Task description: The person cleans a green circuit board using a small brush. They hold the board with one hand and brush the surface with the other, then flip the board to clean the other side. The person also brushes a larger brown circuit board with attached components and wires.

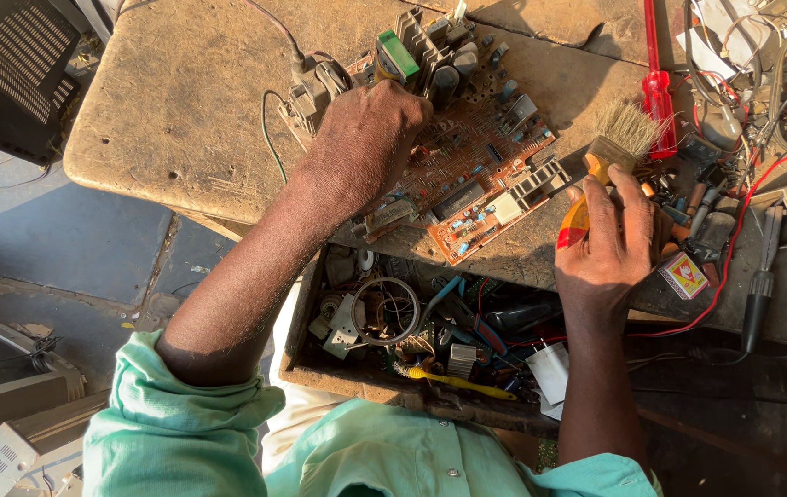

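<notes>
From the head view we look straight down on a worn wooden tabletop (pixel 182 101). Our left hand (pixel 366 138) presses down on the near-left part of a brown circuit board (pixel 476 175), fingers curled over its edge by the connector and grey wires (pixel 306 92); the grip looks closed on the board's rim, though the fingertips are hidden beneath the hand, so we cannot be sure how much they clasp. Our right hand (pixel 607 244) wraps fully round the orange-and-yellow handle of a paintbrush (pixel 616 143), whose pale bristles point away from us, just beside the board's right corner.

The board lies flat and slantwise near the tabletop's front edge. We judge it light and stiff but fragile: capacitors, finned heat sinks and a green-topped part stand proud of it, so the bare rim is the safest hold, not the components. The brush is light, its bristles soft.

Room is tight. A red screwdriver (pixel 656 83), pliers, a small box and red leads crowd the right side, touching or nearly so. Below the front edge an open drawer (pixel 311 368) full of parts and a yellow-handled tool sits under our wrists. The left stretch of tabletop offers more room.
</notes>
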